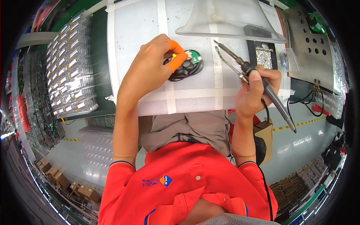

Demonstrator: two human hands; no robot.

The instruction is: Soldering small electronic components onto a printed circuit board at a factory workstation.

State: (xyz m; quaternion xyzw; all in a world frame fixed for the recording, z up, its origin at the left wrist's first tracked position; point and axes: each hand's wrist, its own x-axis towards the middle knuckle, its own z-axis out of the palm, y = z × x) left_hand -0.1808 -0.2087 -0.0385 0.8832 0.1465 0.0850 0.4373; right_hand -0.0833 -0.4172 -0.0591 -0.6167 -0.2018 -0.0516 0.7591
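My left hand, orange rubber cots on its fingertips, pinches a small green circuit board over a black moulded fixture; my right hand grips a slim grey soldering iron.

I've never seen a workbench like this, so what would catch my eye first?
Probably the left hand, its orange-capped fingers pinching a small green circuit board on a black fixture at the middle of the white bench. To the right, the right hand holds a soldering iron, tip raised off the board.
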